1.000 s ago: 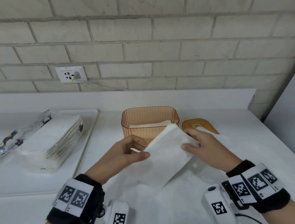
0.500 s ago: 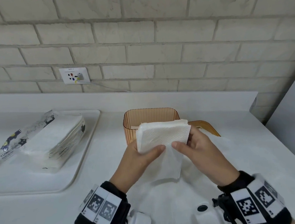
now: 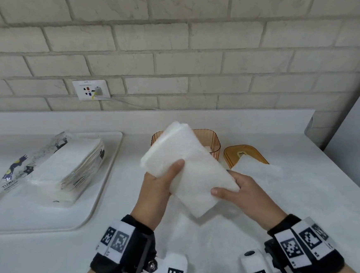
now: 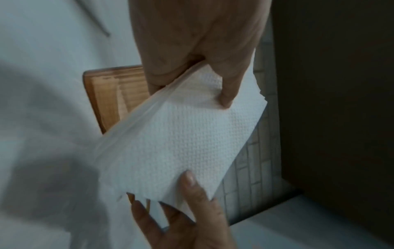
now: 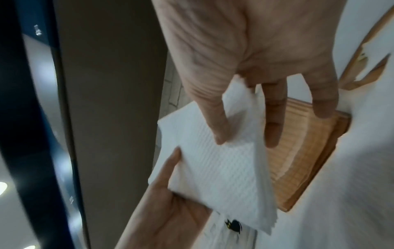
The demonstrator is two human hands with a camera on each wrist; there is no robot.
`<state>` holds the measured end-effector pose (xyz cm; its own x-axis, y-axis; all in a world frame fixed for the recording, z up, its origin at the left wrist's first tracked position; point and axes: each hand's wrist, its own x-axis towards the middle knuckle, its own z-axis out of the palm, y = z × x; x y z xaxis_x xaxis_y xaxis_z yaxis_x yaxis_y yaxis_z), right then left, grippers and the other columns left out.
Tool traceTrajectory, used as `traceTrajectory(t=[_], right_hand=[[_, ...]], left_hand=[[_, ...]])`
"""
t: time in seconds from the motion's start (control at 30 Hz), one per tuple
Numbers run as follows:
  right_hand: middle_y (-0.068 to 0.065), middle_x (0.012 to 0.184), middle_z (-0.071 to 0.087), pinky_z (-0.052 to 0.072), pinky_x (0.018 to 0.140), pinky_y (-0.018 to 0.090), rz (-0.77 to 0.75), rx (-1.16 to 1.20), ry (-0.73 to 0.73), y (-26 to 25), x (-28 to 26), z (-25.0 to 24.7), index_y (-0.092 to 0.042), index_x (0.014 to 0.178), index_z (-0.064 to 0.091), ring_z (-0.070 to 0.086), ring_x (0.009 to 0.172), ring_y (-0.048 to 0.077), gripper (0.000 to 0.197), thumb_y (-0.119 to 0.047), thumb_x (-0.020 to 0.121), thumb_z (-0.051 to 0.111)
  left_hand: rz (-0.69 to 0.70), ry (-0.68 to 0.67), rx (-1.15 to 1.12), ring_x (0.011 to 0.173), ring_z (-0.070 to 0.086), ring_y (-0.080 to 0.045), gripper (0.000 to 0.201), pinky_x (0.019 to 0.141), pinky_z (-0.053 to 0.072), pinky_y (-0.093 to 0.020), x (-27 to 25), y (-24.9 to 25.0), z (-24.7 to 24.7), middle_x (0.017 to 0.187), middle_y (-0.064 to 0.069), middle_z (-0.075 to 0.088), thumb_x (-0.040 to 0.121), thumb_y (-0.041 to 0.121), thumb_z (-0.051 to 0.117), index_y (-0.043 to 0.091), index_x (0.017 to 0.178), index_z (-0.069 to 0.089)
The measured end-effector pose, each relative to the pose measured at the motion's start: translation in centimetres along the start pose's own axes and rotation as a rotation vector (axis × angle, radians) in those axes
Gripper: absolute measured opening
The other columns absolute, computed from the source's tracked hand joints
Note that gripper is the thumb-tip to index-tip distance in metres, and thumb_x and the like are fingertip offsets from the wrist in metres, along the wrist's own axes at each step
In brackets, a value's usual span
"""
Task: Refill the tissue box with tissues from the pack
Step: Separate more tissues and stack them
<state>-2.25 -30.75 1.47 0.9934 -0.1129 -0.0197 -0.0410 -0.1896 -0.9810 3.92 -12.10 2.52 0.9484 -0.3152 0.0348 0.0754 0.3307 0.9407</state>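
Both hands hold a thick stack of folded white tissues tilted in the air in front of the ribbed orange tissue box. My left hand grips the stack's upper left part, thumb on top. My right hand pinches its lower right corner. The left wrist view shows the stack in front of the box. In the right wrist view the stack hangs over the box. The opened tissue pack lies at the left. White tissue shows inside the box.
The pack rests on a white tray on the white counter. The orange lid lies right of the box, partly under a loose tissue. More loose tissue is spread under my hands. A brick wall with a socket stands behind.
The tissue has gone from a flat sheet to a folded stack held upright, and now it is raised and turned diagonally. My right hand has slid to its lower corner.
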Motion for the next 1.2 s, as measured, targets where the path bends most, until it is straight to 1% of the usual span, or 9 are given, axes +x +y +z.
traceTrajectory(t=[0.17, 0.27, 0.4, 0.47, 0.6, 0.8, 0.93, 1.07, 1.2], right_hand=[[0.004, 0.105, 0.072, 0.056, 0.083, 0.027, -0.006, 0.371, 0.027, 1.1, 0.6, -1.5, -0.016, 0.107, 0.064, 0.068, 0.099, 0.018, 0.073, -0.044, 0.044, 0.089], [0.000, 0.097, 0.073, 0.055, 0.076, 0.023, -0.039, 0.297, 0.036, 0.8, 0.8, -1.5, -0.019, 0.106, 0.061, 0.069, 0.093, 0.016, 0.046, -0.035, 0.065, 0.077], [-0.006, 0.081, 0.070, 0.048, 0.068, 0.013, -0.042, 0.108, 0.029, 0.9, 0.8, -1.7, -0.023, 0.100, 0.052, 0.066, 0.078, 0.004, 0.014, -0.011, 0.091, 0.054], [-0.006, 0.087, 0.070, 0.049, 0.067, 0.013, 0.024, -0.024, -0.013, 2.2, 0.5, -1.7, -0.022, 0.109, 0.049, 0.066, 0.079, 0.002, 0.021, -0.011, 0.092, 0.054], [-0.008, 0.116, 0.063, 0.046, 0.099, 0.030, 0.100, -0.291, -0.062, 4.8, 0.6, -1.5, -0.022, 0.128, 0.045, 0.059, 0.109, 0.007, 0.039, -0.013, 0.091, 0.056], [-0.012, 0.114, 0.062, 0.044, 0.088, 0.016, 0.079, -0.275, -0.034, 3.9, 1.4, -1.9, -0.027, 0.123, 0.047, 0.056, 0.107, 0.001, 0.035, -0.014, 0.092, 0.055], [-0.010, 0.117, 0.061, 0.044, 0.096, 0.023, 0.072, -0.387, -0.080, 4.3, 1.3, -1.9, -0.024, 0.127, 0.047, 0.055, 0.112, 0.007, 0.035, -0.019, 0.093, 0.053], [-0.009, 0.111, 0.064, 0.045, 0.080, 0.007, 0.001, -0.299, -0.006, 3.4, 1.2, -1.7, -0.025, 0.120, 0.051, 0.059, 0.105, 0.002, 0.030, -0.012, 0.093, 0.052], [-0.006, 0.107, 0.061, 0.050, 0.080, 0.018, 0.004, -0.262, 0.023, 3.5, 1.1, -1.8, -0.031, 0.107, 0.047, 0.061, 0.099, 0.010, 0.031, -0.009, 0.089, 0.059]], left_hand=[[-0.050, 0.084, 0.024, 0.100, 0.069, -0.019, 0.048, 0.073, 0.057, -0.030, -0.4, -1.5, -3.1, 0.106, 0.000, 0.073, 0.064, 0.033, 0.079, 0.019, 0.108, 0.066], [-0.142, -0.042, 0.229, 0.094, 0.071, -0.022, 0.047, 0.079, 0.057, -0.035, -0.8, -1.7, -4.1, 0.103, -0.005, 0.074, 0.064, 0.031, 0.082, 0.014, 0.106, 0.070], [-0.146, -0.174, 0.552, 0.096, 0.070, -0.009, 0.031, 0.088, 0.053, -0.027, -0.4, -1.7, -4.4, 0.102, 0.008, 0.074, 0.079, 0.017, 0.076, 0.024, 0.108, 0.068], [-0.198, -0.235, 0.644, 0.091, 0.070, -0.004, 0.027, 0.084, 0.053, -0.021, -0.2, -2.2, -4.5, 0.097, 0.014, 0.074, 0.080, 0.017, 0.076, 0.028, 0.103, 0.068], [-0.210, -0.251, 0.738, 0.070, 0.066, 0.007, 0.012, 0.062, 0.048, -0.008, 0.0, -3.5, -4.4, 0.073, 0.023, 0.071, 0.085, 0.018, 0.070, 0.028, 0.089, 0.065], [-0.157, -0.166, 0.715, 0.073, 0.068, -0.002, 0.014, 0.064, 0.050, -0.013, 0.4, -4.0, -4.3, 0.090, 0.002, 0.073, 0.088, 0.027, 0.067, 0.017, 0.097, 0.067], [-0.159, -0.168, 0.715, 0.079, 0.069, -0.006, 0.012, 0.072, 0.053, -0.018, 0.3, -4.2, -4.5, 0.092, 0.001, 0.073, 0.089, 0.027, 0.065, 0.021, 0.098, 0.067], [-0.064, -0.115, 0.660, 0.081, 0.068, -0.003, 0.015, 0.071, 0.051, -0.015, 0.2, -3.7, -4.4, 0.092, 0.005, 0.074, 0.088, 0.024, 0.066, 0.023, 0.103, 0.067], [-0.014, -0.135, 0.689, 0.072, 0.063, -0.002, 0.016, 0.066, 0.047, -0.013, 0.5, -3.4, -4.9, 0.090, 0.007, 0.070, 0.085, 0.019, 0.070, 0.031, 0.094, 0.067]])
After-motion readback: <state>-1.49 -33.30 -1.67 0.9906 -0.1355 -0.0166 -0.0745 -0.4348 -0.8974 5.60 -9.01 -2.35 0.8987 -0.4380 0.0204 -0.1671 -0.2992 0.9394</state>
